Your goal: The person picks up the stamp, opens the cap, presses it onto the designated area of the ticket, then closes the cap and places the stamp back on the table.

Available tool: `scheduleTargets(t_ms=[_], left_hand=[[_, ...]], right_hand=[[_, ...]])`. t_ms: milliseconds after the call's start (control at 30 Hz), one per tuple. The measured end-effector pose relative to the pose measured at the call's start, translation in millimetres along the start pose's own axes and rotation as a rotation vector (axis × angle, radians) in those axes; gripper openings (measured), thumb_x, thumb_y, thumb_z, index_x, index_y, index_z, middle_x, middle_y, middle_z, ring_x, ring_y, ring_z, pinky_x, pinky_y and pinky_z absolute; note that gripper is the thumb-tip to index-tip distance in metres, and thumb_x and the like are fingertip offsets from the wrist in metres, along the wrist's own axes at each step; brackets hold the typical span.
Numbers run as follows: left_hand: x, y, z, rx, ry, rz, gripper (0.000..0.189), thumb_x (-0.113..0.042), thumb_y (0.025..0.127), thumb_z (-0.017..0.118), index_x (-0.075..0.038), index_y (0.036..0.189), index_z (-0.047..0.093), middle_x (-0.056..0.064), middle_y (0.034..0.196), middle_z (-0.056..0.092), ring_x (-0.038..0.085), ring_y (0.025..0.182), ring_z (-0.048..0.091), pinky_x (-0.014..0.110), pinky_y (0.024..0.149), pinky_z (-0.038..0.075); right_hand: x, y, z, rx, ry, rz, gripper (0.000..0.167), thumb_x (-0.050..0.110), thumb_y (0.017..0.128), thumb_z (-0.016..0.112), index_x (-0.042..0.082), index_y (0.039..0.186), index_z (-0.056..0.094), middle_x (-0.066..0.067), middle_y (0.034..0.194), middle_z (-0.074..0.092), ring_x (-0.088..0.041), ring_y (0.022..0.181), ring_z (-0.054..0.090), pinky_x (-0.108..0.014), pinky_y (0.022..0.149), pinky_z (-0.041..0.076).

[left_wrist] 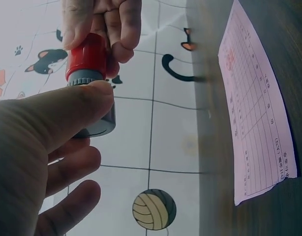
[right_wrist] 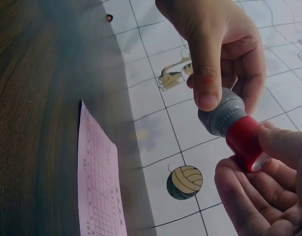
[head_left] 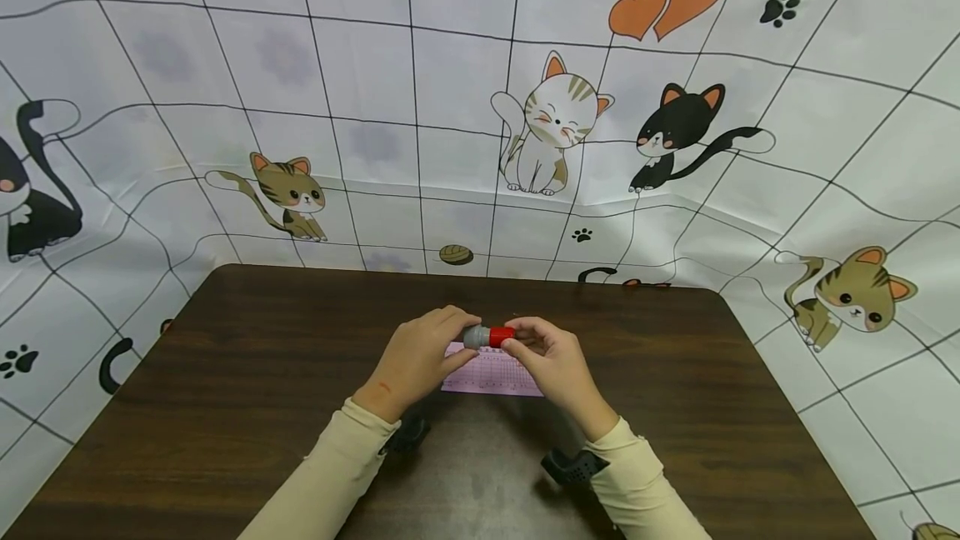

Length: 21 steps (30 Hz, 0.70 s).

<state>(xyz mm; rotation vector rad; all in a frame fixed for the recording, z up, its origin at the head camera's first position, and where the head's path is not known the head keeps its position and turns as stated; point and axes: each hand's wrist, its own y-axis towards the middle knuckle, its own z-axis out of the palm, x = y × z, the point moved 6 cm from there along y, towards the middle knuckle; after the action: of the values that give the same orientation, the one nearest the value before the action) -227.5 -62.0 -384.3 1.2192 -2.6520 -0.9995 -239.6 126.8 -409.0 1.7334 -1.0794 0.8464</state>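
Note:
A small hand stamp (head_left: 501, 337) with a ribbed grey grip and a red barrel is held sideways between both hands above the table. My left hand (head_left: 420, 357) pinches the grey end, thumb pressed along it in the left wrist view. On the red end, the thumb and fingers of my right hand (head_left: 558, 361) hold the barrel; its pale, shiny end face shows in the right wrist view. Below the stamp lies a pink printed form (head_left: 491, 373) with grid lines. A faint reddish mark (left_wrist: 230, 60) appears near one end of the form.
The dark wooden table (head_left: 262, 407) ends against a white grid-patterned sheet (head_left: 375, 148) printed with cats, paws and hearts. Black straps with dark devices (head_left: 573, 467) sit at both wrists, beside cream sleeves (head_left: 322, 473).

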Motion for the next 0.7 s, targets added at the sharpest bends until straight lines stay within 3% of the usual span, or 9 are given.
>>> scheduleTargets(t_ms=[167, 367, 700], left_hand=[[1.3, 0.5, -0.3, 0.000, -0.010, 0.009, 0.045, -0.020, 0.082, 0.090, -0.010, 0.121, 0.071, 0.001, 0.113, 0.072, 0.015, 0.092, 0.072, 0.035, 0.085, 0.061], [2.6, -0.1, -0.1, 0.047, -0.045, -0.002, 0.042, -0.024, 0.087, 0.086, -0.010, 0.124, 0.070, 0.000, 0.115, 0.072, 0.011, 0.090, 0.072, 0.031, 0.083, 0.061], [4.3, -1.3, 3.9, 0.116, -0.088, -0.034, 0.042, -0.026, 0.093, 0.079, -0.010, 0.131, 0.068, 0.001, 0.120, 0.071, 0.014, 0.086, 0.070, 0.032, 0.081, 0.061]], right_hand=[[2.0, 1.9, 0.2, 0.008, -0.003, 0.017, 0.019, 0.007, 0.093, 0.077, 0.003, 0.111, 0.073, -0.011, 0.098, 0.075, -0.021, 0.088, 0.072, -0.023, 0.079, 0.059], [3.2, 2.0, 0.7, 0.029, 0.012, 0.027, 0.021, 0.008, 0.092, 0.078, 0.004, 0.111, 0.073, -0.011, 0.102, 0.075, -0.022, 0.093, 0.073, -0.028, 0.085, 0.060], [-0.9, 0.9, 1.2, 0.016, -0.009, -0.013, 0.021, 0.011, 0.093, 0.077, 0.005, 0.113, 0.073, -0.010, 0.100, 0.075, -0.020, 0.087, 0.073, -0.023, 0.078, 0.059]])
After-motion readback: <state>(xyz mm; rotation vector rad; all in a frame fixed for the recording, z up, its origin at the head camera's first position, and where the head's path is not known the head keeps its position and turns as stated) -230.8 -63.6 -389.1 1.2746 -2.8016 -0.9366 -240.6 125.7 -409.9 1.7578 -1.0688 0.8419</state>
